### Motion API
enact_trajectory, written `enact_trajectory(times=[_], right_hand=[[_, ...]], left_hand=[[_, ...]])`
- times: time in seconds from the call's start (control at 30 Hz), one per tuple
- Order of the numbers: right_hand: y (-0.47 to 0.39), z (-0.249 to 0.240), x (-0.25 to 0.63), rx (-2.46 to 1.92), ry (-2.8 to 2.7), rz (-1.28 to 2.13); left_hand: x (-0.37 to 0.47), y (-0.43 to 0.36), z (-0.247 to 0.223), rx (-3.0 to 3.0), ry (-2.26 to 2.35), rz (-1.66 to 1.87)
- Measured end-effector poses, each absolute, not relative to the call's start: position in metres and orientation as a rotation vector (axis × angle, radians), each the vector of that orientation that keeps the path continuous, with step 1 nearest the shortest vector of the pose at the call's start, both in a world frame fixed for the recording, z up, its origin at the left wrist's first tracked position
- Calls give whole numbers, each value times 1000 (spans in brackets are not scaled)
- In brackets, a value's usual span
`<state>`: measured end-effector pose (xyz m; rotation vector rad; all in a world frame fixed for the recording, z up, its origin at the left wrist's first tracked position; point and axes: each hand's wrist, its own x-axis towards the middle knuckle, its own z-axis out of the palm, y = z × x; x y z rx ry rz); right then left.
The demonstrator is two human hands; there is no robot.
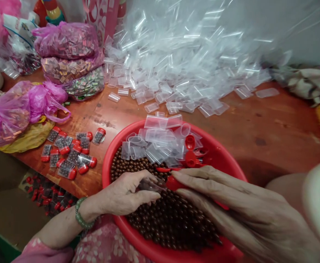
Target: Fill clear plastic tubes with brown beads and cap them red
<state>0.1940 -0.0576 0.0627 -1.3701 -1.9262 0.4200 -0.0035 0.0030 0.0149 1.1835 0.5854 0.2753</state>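
Low over a red basin (118, 137), my left hand (121, 193) pinches a small clear plastic sleeve (150, 184) that looks dark inside. My right hand (239, 201), slightly blurred, has its fingertips closed on a red plastic cap (173, 182) at the sleeve's right end. Whether the cap is seated on the sleeve is hidden by the fingers. Shiny brown balls (173, 219) fill much of the basin under both hands. Toward its far side lie several empty clear sleeves (160, 135) and loose red caps (190, 142).
Red-capped packs of brown balls (73, 155) lie left of the basin; more fill a cardboard box (3, 193) below. A large heap of clear sleeves (181, 73) covers the table's back. Pink bags (66, 44) stand back left. A pale tub (311, 197) is at the right edge.
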Motion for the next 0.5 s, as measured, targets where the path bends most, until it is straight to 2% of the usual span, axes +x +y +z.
enact_trajectory(times=[0.33, 0.5], right_hand=[[-48, 64, 187, -1325, -2010, 446], [-55, 64, 202, -1298, -2236, 616]], left_hand=[[-4, 4, 15, 1273, 627, 250], [-4, 6, 17, 1485, 607, 175]])
